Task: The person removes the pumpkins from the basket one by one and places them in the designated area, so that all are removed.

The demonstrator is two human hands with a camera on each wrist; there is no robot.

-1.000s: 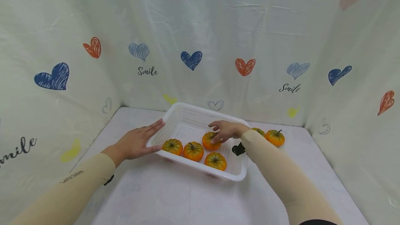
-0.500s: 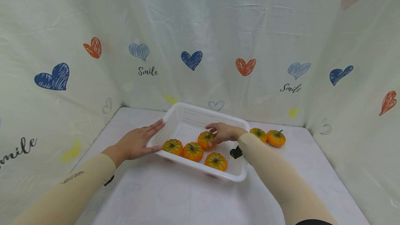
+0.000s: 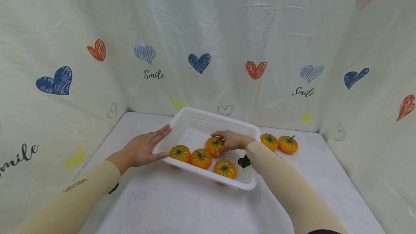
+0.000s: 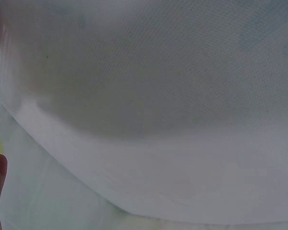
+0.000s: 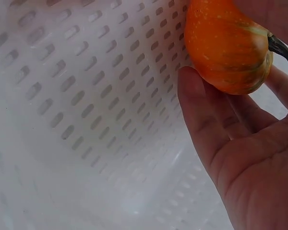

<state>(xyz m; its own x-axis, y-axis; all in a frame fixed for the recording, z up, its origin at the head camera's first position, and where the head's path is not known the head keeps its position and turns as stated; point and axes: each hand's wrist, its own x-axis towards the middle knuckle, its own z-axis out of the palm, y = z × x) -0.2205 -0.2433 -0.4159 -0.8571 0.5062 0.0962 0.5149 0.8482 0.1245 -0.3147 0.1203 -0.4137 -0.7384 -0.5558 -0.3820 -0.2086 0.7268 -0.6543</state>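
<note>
A white perforated plastic basket [image 3: 227, 118] sits at an angle on the table. Inside it, my right hand [image 3: 232, 141] has its thumb and fingers around a small orange pumpkin [image 3: 212, 146]. Up close in the right wrist view, that pumpkin [image 5: 225, 50] shows a dark curved stem, and the fingers [image 5: 204, 112] lie along its side. Three more pumpkins rest along the basket's near side: a left one [image 3: 179, 153], a middle one [image 3: 200, 158] and a right one [image 3: 225, 169]. My left hand [image 3: 141, 150] touches the basket's left end with fingers spread and straight.
Two other pumpkins, a nearer one [image 3: 269, 141] and a farther-right one [image 3: 288, 144], lie on the white table [image 3: 182, 205] to the right of the basket. A heart-printed curtain [image 3: 221, 86] closes off the back and both sides.
My right hand has shifted slightly left and its fingers have come closer around the pumpkin, which has also moved a little left in the basket. The left hand has stayed put.
</note>
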